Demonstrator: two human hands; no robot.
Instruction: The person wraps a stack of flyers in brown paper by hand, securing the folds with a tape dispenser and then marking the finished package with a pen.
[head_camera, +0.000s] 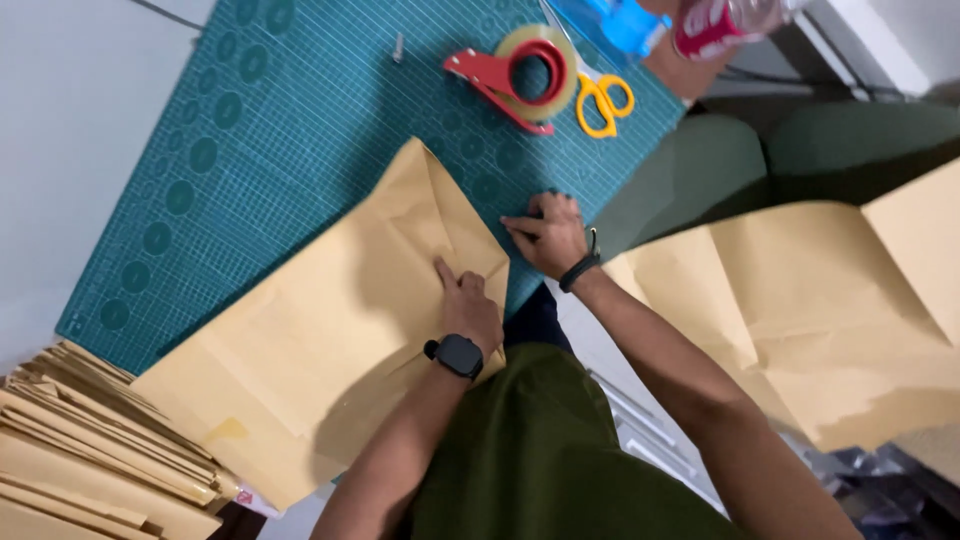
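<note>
A large sheet of brown kraft paper (320, 330) lies partly folded on a teal cutting mat (260, 140). My left hand (468, 305), with a black watch on the wrist, presses flat on the folded part, index finger pointing along a crease. My right hand (548, 235), with a dark wristband, presses its fingertips on the paper's right edge where it meets the mat. Neither hand grips anything.
A red tape dispenser (515, 75) with a roll of clear tape and yellow-handled scissors (604, 103) lie at the mat's far end. A stack of brown envelopes (90, 450) sits at lower left. More creased brown paper (830, 310) spreads at right. A blue object (620, 22) and a red-labelled bottle (715, 25) lie beyond.
</note>
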